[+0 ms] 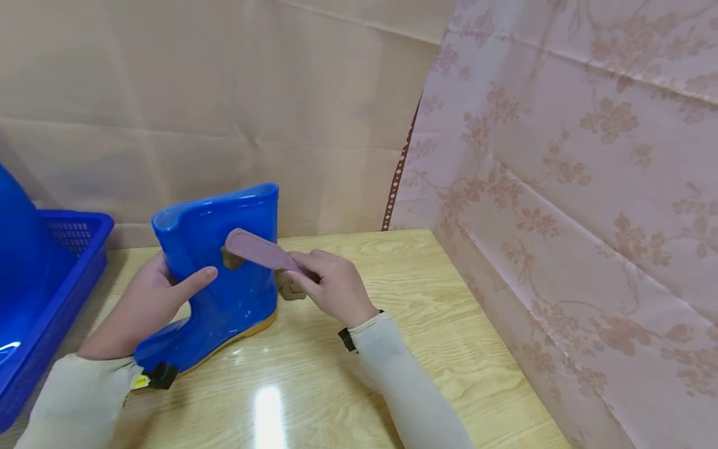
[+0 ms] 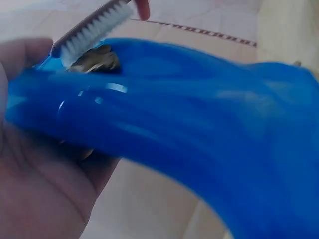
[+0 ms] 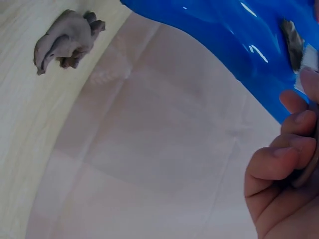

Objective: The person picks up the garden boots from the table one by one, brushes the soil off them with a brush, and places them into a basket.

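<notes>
A blue rain boot [image 1: 235, 312] with a yellowish sole stands near the left of the table, opening upward and toe toward the lower left. My left hand [image 1: 151, 299] grips its shaft from the left, with the thumb across the near face. On the shaft sticks a brown, mud-like patch [image 1: 231, 259]. My right hand [image 1: 336, 287] holds a scrub brush [image 1: 258, 247] with a mauve back by its handle. In the left wrist view the white bristles [image 2: 94, 32] lie at the patch; whether they press on it I cannot tell.
A lump of grey-brown clay-like stuff [image 3: 67, 40] lies on the wood-grain table [image 1: 381, 299], partly behind my right hand in the head view. At the left stands a blue plastic basket [image 1: 84, 274] with another blue boot-like thing [image 1: 22, 249] in it. Cloth curtains [image 1: 561, 187] hang behind and right.
</notes>
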A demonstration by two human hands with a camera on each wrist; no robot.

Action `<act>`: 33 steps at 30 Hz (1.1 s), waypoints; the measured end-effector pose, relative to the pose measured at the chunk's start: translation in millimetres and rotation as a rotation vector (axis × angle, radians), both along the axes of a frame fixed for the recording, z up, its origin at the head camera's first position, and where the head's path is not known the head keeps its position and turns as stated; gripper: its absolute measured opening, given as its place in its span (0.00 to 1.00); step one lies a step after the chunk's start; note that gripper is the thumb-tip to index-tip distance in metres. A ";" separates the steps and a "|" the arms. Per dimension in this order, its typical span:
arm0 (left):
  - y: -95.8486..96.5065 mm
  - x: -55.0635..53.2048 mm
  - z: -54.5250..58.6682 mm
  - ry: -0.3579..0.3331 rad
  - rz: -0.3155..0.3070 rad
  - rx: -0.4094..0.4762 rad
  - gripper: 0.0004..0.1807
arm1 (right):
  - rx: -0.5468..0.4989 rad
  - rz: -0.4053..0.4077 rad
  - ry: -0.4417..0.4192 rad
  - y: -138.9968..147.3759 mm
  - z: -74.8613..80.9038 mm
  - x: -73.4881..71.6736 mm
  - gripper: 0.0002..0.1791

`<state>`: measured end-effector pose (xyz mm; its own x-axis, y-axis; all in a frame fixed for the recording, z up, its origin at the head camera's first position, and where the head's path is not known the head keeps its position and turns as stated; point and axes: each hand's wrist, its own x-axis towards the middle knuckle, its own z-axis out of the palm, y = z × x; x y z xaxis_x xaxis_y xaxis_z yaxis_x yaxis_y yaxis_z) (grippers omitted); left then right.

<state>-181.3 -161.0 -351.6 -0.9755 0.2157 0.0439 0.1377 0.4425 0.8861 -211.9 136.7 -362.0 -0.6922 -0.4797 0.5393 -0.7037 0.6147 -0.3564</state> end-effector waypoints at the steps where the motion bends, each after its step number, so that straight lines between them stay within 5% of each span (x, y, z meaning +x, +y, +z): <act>1: -1.9 0.5 -1.3 0.017 -0.014 0.000 0.45 | -0.007 0.001 0.003 -1.1 -1.1 -0.4 0.16; 11: -9.8 3.7 -2.5 0.112 -0.087 0.024 0.37 | -0.058 0.024 0.050 -1.4 -6.7 -2.0 0.17; 22: -13.9 3.5 -0.8 0.203 0.157 0.148 0.32 | -0.054 0.055 0.150 -3.1 -10.4 -6.5 0.16; 25: -11.9 1.8 -1.0 0.266 0.137 0.139 0.31 | -0.039 0.056 0.162 -4.3 -12.7 -7.7 0.16; 29: -11.5 -0.2 1.0 0.232 0.067 0.063 0.36 | -0.033 0.056 0.168 -5.5 -16.7 -9.1 0.15; 33: -16.8 1.3 5.2 0.160 0.069 -0.019 0.42 | -0.050 0.045 0.174 -5.7 -19.7 -10.2 0.15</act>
<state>-180.0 -177.8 -346.5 -0.9689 0.1505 0.1964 0.2450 0.4726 0.8466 -222.1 131.0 -381.7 -0.5648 -0.4776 0.6730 -0.7836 0.5661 -0.2559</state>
